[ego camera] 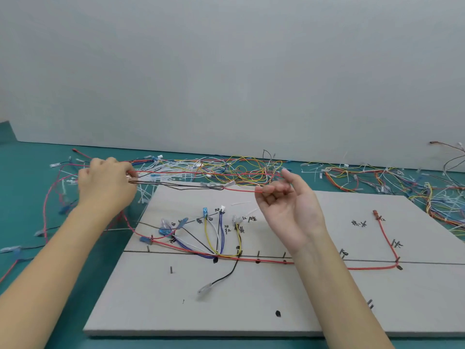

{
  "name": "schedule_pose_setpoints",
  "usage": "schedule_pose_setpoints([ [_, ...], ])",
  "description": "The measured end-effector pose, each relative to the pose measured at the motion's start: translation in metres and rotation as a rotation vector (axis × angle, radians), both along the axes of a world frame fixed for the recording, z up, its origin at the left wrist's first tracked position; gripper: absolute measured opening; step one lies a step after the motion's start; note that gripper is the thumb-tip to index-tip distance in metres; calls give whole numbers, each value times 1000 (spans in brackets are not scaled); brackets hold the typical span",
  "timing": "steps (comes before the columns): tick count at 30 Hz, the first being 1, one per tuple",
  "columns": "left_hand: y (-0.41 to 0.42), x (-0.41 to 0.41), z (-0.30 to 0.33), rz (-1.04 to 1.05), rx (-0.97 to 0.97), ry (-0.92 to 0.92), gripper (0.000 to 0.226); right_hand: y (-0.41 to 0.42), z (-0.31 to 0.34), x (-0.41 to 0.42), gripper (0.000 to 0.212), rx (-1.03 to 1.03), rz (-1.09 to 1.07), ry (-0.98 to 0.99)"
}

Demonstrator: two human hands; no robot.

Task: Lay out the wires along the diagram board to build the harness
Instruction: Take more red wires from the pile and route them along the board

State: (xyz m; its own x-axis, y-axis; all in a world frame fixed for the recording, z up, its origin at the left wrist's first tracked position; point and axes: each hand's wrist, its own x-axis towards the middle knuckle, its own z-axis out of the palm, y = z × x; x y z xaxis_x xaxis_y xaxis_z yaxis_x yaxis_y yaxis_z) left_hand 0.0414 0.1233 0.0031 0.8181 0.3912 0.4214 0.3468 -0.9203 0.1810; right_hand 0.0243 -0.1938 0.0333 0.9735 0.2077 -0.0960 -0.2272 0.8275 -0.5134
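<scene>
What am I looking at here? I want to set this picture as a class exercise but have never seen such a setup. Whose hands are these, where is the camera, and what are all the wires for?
There is no machine: a person works bare-handed, and the single picture comes from a camera worn on their head, looking forward and down. On a green table lies a pale diagram board marked with lines, pegs and handwritten labels. Several wires are already laid along it, among them a long red wire, yellow wires and a black wire. Behind the board lies a tangled pile of loose wires. The left hand and the right hand stretch a red and dark wire between them, each with a pinching grip, above the board's far edge.
</scene>
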Motion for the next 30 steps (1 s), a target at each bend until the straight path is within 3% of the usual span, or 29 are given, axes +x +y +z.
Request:
schedule_pose_setpoints([
  [5, 0, -1, -1, 48, -47, 4, 31, -5, 3, 1, 44, 12, -62, -42],
  [9, -21, 0, 0, -263, 14, -76, 17, -9, 3, 1, 40, 67, -37, -62],
  [13, -44, -4, 5, -528, -200, -133, 42, -8, 1, 0, 37, 88, -4, -50],
  [17, -48, -7, 6, -522, -232, -36, 28, -1, -1, -3, 25, -271, -7, -63],
  [22, -56, -9, 8, -547, 26, -35, 21, 14, -7, -12, 12, -913, 15, -311],
  [27, -65, -8, 8, -561, 7, -94, 24, 34, -11, -23, 22, -1156, 55, -627],
  [30, -68, -7, 7, -577, -34, -47, 30, 42, -19, -24, 15, -1308, 59, -682],
])
